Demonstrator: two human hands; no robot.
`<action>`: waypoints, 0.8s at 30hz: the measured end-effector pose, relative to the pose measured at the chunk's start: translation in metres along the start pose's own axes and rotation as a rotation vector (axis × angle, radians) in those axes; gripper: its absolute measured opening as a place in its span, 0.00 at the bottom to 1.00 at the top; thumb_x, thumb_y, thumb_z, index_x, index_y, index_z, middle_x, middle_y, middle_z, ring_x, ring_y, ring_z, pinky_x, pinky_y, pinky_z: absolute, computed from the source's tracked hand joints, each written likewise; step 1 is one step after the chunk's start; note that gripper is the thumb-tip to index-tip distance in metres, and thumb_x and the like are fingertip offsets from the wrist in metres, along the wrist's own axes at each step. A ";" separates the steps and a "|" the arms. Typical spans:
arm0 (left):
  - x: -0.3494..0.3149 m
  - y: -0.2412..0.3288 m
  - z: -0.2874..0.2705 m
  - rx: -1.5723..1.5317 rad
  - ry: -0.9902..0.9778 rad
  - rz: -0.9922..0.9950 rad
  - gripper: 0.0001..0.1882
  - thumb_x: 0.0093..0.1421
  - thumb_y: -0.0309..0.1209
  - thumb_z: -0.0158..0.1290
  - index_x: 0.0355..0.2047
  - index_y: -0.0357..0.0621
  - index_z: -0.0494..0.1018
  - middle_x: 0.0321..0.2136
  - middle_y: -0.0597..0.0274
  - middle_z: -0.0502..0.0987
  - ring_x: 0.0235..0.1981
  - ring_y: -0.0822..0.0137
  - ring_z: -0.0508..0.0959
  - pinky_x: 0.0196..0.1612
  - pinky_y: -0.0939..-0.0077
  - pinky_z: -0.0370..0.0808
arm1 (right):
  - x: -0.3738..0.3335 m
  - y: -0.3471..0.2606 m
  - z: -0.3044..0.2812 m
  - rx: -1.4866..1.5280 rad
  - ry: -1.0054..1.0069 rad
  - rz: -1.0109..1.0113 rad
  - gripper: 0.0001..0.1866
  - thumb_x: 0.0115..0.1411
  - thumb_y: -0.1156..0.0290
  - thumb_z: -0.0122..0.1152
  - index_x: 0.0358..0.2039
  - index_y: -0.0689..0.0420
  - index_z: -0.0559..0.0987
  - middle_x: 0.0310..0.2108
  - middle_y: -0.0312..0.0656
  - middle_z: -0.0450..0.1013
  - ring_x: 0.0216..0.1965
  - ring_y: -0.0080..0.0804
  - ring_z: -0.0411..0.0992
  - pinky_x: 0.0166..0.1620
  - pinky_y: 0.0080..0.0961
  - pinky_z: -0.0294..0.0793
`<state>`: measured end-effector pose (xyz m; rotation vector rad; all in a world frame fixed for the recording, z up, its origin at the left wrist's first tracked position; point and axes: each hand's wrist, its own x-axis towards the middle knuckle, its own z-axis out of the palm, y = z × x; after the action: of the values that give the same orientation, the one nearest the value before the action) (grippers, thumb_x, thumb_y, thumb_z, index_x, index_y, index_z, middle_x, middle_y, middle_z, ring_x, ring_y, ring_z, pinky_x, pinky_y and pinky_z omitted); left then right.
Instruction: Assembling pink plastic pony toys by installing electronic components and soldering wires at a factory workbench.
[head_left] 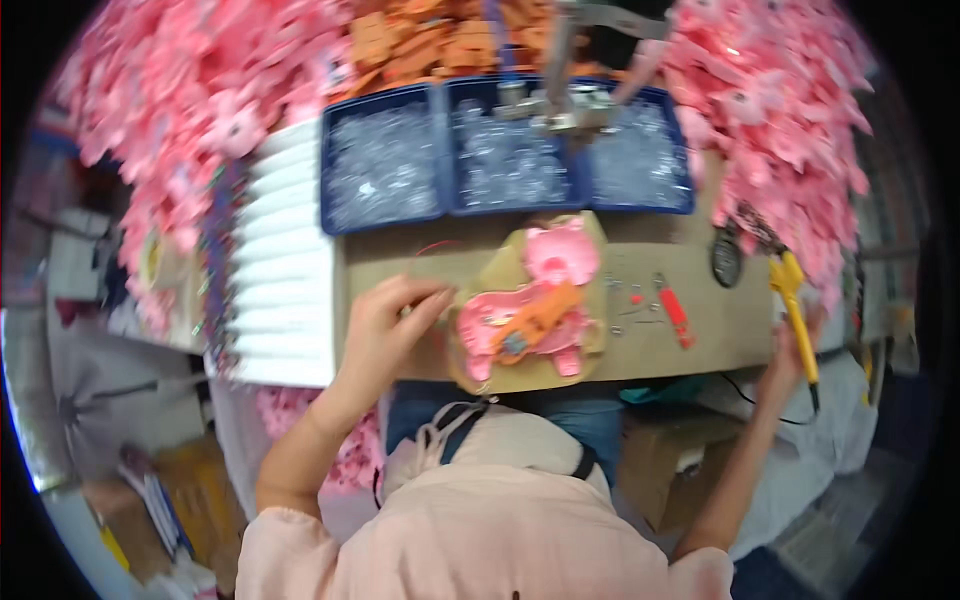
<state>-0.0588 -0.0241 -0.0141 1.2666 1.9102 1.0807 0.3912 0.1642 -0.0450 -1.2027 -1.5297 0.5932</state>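
My left hand [392, 312] is at the left edge of a tan pad, its thumb and fingertips pinched together; whatever they hold is too small to make out. On the pad [590, 345] lies a pink pig-shaped plastic shell [490, 312], open side up, below a round pink pig-head part [561, 252]. An orange plastic part [537, 322] lies slantwise across the shell. A thin red wire [436, 244] curves just beyond my left fingers. Far to the right, my right hand [797, 345] closes round the yellow handle of a soldering iron [797, 318], partly blurred.
Three blue bins [385, 222] of clear plastic pieces stand behind the pad, beneath a metal fixture [570, 105]. Pink parts [765, 110] heap at both sides, orange parts [440, 45] at the back. White padded strips [285, 270] lie left. Right of the pad are a red tool [675, 312] and small metal bits.
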 end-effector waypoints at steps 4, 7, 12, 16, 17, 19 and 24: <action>0.014 0.002 -0.009 -0.562 0.231 -0.055 0.10 0.58 0.29 0.53 0.37 0.35 0.75 0.29 0.67 0.76 0.30 0.81 0.72 0.32 0.85 0.68 | 0.052 -0.031 0.017 -0.301 -0.279 -0.204 0.23 0.57 0.72 0.55 0.54 0.58 0.67 0.52 0.40 0.64 0.47 0.25 0.64 0.49 0.23 0.64; -0.003 0.001 -0.011 -0.158 0.434 0.242 0.08 0.52 0.24 0.56 0.34 0.40 0.76 0.28 0.62 0.76 0.30 0.71 0.74 0.32 0.82 0.69 | 0.063 -0.039 0.020 -0.357 -0.406 -0.153 0.20 0.59 0.75 0.52 0.54 0.59 0.68 0.52 0.42 0.65 0.46 0.26 0.67 0.50 0.21 0.65; -0.031 -0.021 0.004 0.364 0.322 0.591 0.12 0.43 0.21 0.59 0.31 0.44 0.76 0.28 0.65 0.76 0.27 0.64 0.74 0.30 0.72 0.67 | 0.018 -0.054 0.020 -0.296 -0.217 -0.099 0.19 0.64 0.70 0.47 0.54 0.61 0.66 0.50 0.46 0.67 0.50 0.29 0.67 0.51 0.22 0.66; -0.038 -0.026 0.008 0.419 0.134 0.627 0.15 0.41 0.23 0.60 0.32 0.46 0.75 0.27 0.66 0.76 0.27 0.64 0.73 0.33 0.73 0.66 | -0.040 -0.070 0.019 0.218 0.177 0.216 0.22 0.65 0.66 0.43 0.57 0.63 0.60 0.52 0.50 0.64 0.48 0.33 0.68 0.51 0.24 0.68; -0.037 -0.028 0.005 0.430 0.084 0.608 0.11 0.47 0.23 0.59 0.33 0.44 0.75 0.28 0.66 0.76 0.30 0.68 0.73 0.36 0.76 0.66 | -0.050 -0.071 0.021 0.346 0.167 0.248 0.23 0.66 0.65 0.42 0.58 0.64 0.59 0.52 0.51 0.63 0.48 0.34 0.69 0.51 0.25 0.68; -0.034 -0.025 0.000 -0.072 0.116 0.161 0.09 0.51 0.25 0.57 0.34 0.42 0.74 0.29 0.65 0.76 0.31 0.70 0.73 0.37 0.78 0.66 | -0.063 -0.081 0.040 0.298 0.174 0.208 0.23 0.66 0.65 0.42 0.58 0.64 0.59 0.52 0.51 0.64 0.47 0.33 0.69 0.51 0.25 0.68; -0.005 -0.013 -0.018 -0.899 0.471 0.003 0.08 0.60 0.26 0.50 0.39 0.37 0.70 0.31 0.63 0.73 0.33 0.75 0.72 0.39 0.83 0.67 | -0.063 -0.097 0.078 0.346 0.127 0.103 0.25 0.65 0.62 0.42 0.57 0.66 0.58 0.48 0.50 0.67 0.42 0.31 0.70 0.45 0.22 0.69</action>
<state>-0.0775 -0.0364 -0.0167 0.5230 1.3777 2.0486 0.2782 0.0881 -0.0144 -1.0343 -1.2058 0.7978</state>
